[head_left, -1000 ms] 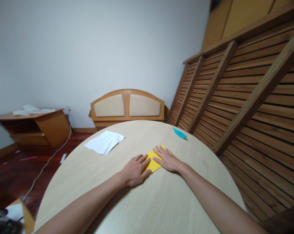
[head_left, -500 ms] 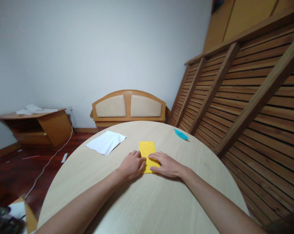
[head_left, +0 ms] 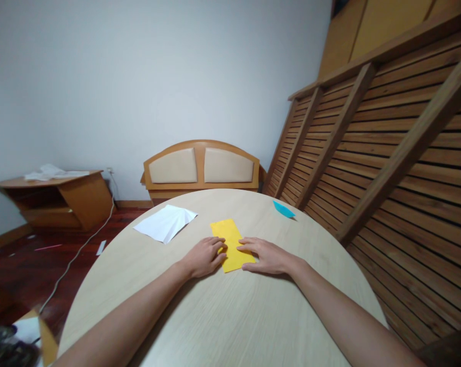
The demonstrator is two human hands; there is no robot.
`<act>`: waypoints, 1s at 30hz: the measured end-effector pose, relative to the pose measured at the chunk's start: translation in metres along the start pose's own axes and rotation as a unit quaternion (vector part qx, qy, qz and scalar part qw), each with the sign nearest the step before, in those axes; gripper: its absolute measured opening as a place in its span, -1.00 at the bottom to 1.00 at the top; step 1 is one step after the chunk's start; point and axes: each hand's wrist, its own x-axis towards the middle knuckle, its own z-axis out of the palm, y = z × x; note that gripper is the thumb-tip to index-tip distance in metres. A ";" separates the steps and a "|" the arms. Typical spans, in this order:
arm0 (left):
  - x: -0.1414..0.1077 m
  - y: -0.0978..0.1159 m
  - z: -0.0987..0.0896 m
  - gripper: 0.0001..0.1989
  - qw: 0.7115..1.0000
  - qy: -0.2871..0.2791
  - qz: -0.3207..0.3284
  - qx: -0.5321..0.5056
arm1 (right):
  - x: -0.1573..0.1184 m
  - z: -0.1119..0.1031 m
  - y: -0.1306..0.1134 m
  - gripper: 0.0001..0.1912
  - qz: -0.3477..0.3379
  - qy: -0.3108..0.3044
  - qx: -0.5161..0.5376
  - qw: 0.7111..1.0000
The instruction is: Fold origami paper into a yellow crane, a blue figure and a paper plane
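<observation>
A yellow sheet of paper (head_left: 232, 244), a narrow rectangle, lies flat on the round table (head_left: 246, 321) with its far end tilted to the left. At its left edge rests my left hand (head_left: 205, 256), fingers apart and tips on the paper. My right hand (head_left: 266, 256) lies at the opposite edge, its fingers stretched over the paper and the thumb near the close corner. Neither hand is closed around anything. Parts of both long edges are hidden beneath the fingers.
A creased white sheet (head_left: 165, 223) lies at the table's far left. Near the far right rim sits a small blue folded paper (head_left: 283, 209). Wooden slatted panels (head_left: 368, 168) lean along the right side, and a headboard (head_left: 202, 165) stands behind the table.
The yellow paper has turned counterclockwise, its far end swinging left. My left hand has shifted slightly left and its fingers have loosened; my right hand has moved slightly right.
</observation>
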 end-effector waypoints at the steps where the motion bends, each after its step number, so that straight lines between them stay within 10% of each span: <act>1: -0.001 0.000 0.000 -0.56 1.000 0.002 0.001 0.001 | -0.001 -0.001 0.002 -0.34 0.001 0.003 0.003 1.000; 17: -0.005 0.000 0.002 -0.23 0.999 -0.032 0.019 -0.011 | -0.003 -0.009 -0.001 -0.47 -0.036 0.030 0.004 0.999; 30: -0.002 0.021 -0.008 -0.67 0.995 -0.011 0.098 0.017 | -0.002 -0.010 -0.009 -0.71 -0.031 0.035 -0.020 0.999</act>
